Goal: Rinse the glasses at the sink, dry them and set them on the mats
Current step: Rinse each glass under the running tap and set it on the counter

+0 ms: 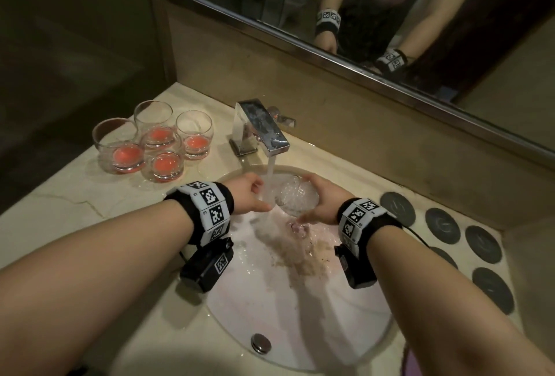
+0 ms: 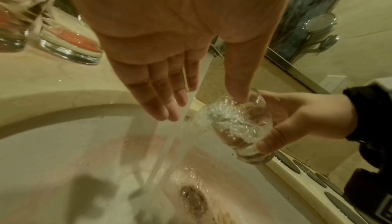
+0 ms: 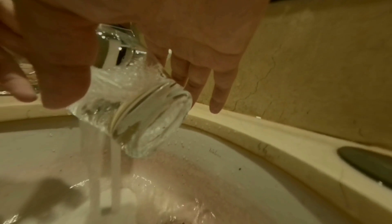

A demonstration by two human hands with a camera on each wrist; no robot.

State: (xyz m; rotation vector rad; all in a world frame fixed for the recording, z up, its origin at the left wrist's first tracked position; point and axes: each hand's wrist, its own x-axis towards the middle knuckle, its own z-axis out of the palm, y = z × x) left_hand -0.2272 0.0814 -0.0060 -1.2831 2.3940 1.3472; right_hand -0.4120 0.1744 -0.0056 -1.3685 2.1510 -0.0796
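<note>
Nearest the head camera were our two bare forearms, reaching over the sink (image 1: 300, 330). Taking the faucet (image 1: 264, 129) as our landmark and moving left to right: well to its left, on the marble counter (image 1: 60, 213), stood four glasses (image 1: 150, 141), each with a pink residue in its bottom and not yet rinsed. Just below and left of the spout was our left hand (image 1: 249, 195), fingers straight and relaxed beside the stream (image 1: 268, 183), gripping nothing; its thumb reached to the rim of the glass being rinsed. Directly under the spout and slightly right, our right hand (image 1: 322, 203) held that rinsing glass (image 1: 297, 197), thumb and fingers curled round its body, tilted with its mouth toward the water, which foamed inside and spilled into the basin. Pinkish run-off lay around the drain (image 1: 295, 227). To the right of the faucet, along the counter edge, sat a row of round dark mats (image 1: 443, 225), none carrying a glass.

We judged the rinse to be under way on the first of five glasses. The wet, smooth glass could slip from our right hand if the flow pushed it or the grip loosened, and it might crack against the basin. Splash could also wet the mats.
</note>
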